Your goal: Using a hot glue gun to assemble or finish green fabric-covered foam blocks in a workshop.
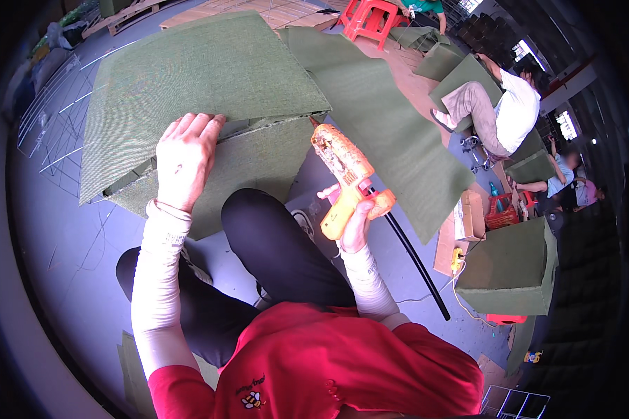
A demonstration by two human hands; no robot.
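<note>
In front of me stands a large box-like piece covered in green mesh fabric (189, 73), with a gap along its near edge. My left hand (187, 157) lies over that edge, fingers together and bent on the top fabric; its thumb is hidden. My right hand (354, 227) is closed round the handle of an orange, stained glue gun (344, 157). The gun's nozzle points up at the box's near right corner, touching it or very close. A long black glue stick (416, 265) sticks out of the gun's rear, slanting down to the right.
A long green fabric sheet (391, 119) spreads over the floor to the right. Beyond it a person in white (517, 115) sits by green panels. A green box (507, 272), a cardboard box (470, 215) and a yellow socket with a cord (457, 260) stand at right. Wire frames (52, 115) lie far left; red stools (372, 21) stand behind.
</note>
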